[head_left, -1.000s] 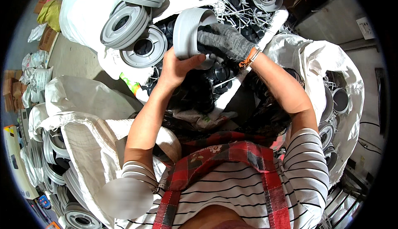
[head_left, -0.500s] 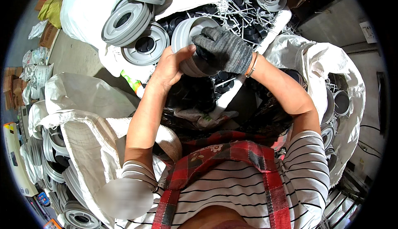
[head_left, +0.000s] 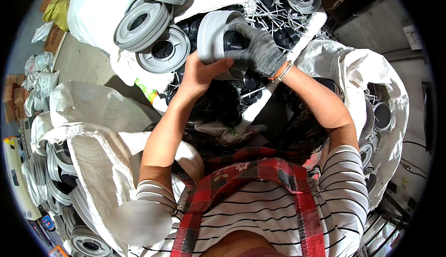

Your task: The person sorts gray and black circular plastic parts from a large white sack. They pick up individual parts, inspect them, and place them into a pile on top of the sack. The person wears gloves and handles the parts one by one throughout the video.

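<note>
My bare left hand (head_left: pixel 199 73) is closed on a grey ridged round plastic part (head_left: pixel 210 36), its thumb lying along the lower side. The part is held tilted, with its opening toward the right. At that opening my right hand (head_left: pixel 263 52), in a grey knitted glove, is closed on a black round plastic piece (head_left: pixel 233 41). Its fingers are above the black piece and its thumb below. How far the piece sits inside the grey part, I cannot tell. Beneath both hands lie several black round pieces (head_left: pixel 251 94).
Beyond my left hand, grey round parts (head_left: pixel 139 29) lie piled on white sacking. A heap of thin pale plastic sticks (head_left: pixel 265 17) mixes with black pieces at the far side. Open white sacks stand at left (head_left: pixel 100 164) and right (head_left: pixel 390 80), holding more grey parts.
The grey part has risen slightly and turned, so the black piece at its opening now shows. My gloved fingers have shifted from across the opening to around that piece.
</note>
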Available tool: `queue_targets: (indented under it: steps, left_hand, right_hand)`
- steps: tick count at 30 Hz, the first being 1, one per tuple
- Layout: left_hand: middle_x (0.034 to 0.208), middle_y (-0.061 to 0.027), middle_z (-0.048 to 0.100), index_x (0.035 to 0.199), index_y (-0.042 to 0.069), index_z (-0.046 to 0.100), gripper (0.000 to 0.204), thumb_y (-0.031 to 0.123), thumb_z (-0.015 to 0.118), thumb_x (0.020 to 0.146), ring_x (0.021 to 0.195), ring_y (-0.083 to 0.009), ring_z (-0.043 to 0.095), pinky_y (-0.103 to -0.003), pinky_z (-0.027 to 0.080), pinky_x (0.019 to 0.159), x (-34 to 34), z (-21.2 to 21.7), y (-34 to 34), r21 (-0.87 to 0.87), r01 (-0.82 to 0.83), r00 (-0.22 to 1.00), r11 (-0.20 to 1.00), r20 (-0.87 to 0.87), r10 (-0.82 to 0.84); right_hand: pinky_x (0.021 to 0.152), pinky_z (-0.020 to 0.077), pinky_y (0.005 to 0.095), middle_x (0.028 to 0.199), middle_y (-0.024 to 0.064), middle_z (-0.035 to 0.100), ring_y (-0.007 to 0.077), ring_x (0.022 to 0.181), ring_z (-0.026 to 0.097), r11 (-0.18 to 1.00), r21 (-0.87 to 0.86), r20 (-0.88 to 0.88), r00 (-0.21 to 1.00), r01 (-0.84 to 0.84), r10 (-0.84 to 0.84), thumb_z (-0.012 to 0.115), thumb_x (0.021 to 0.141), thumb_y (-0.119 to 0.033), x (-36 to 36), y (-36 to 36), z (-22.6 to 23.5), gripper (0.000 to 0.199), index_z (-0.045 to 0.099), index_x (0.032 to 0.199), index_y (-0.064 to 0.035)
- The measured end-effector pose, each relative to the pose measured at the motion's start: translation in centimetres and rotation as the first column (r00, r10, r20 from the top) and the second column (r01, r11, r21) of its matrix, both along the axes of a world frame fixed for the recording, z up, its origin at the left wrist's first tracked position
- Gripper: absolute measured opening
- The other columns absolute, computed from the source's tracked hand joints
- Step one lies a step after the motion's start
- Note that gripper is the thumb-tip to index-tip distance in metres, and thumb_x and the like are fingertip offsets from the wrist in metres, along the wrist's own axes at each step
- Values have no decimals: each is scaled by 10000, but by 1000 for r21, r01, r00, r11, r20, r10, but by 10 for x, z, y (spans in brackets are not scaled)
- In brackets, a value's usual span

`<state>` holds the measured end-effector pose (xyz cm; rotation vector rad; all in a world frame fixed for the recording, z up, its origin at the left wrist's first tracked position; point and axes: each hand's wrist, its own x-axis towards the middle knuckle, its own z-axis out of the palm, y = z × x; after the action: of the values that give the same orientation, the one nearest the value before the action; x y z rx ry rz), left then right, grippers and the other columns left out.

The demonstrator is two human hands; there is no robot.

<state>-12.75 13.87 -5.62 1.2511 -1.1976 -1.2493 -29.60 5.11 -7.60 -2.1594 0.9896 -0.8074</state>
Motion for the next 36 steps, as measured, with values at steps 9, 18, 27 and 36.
queue_targets:
  steps: [9, 18, 27, 36]
  left_hand:
    - [897, -57, 615, 1005, -24, 594, 289, 230, 591, 867, 839, -102, 552, -243, 449, 718, 2, 3, -3, 148, -78, 873, 986, -467, 139]
    - [808, -39, 642, 947, -22, 620, 246, 124, 718, 774, 731, -110, 585, -251, 485, 672, -2, -15, 1, 80, -16, 998, 997, -63, 21]
    - [854, -48, 646, 984, -14, 612, 279, 109, 735, 766, 765, -107, 591, -252, 491, 687, -3, -2, -1, -27, -59, 998, 998, -27, 58]
    - [862, -45, 633, 1011, -25, 600, 274, 131, 679, 801, 765, -117, 581, -259, 472, 711, -3, -8, 0, 14, -27, 961, 1000, -276, 30]
  right_hand:
    - [831, 488, 384, 1026, 213, 615, 322, 948, 613, 949, -314, -46, 998, 19, -35, 770, 641, -405, 7, 13, 13, 692, 541, 1159, -8]
    - [825, 488, 392, 1013, 207, 628, 349, 908, 619, 979, 201, 24, 999, 31, -37, 765, 629, -460, -3, -3, 6, 703, 568, 1133, -11]
    - [458, 495, 324, 686, 168, 618, 246, 494, 606, 987, -150, 30, 997, -65, 71, 514, 823, -603, -6, -4, -1, 677, 557, 956, 59]
    - [869, 477, 381, 1024, 213, 605, 319, 1004, 594, 983, 175, -86, 994, -56, 72, 734, 681, -496, -7, -3, 14, 719, 514, 1145, 6]
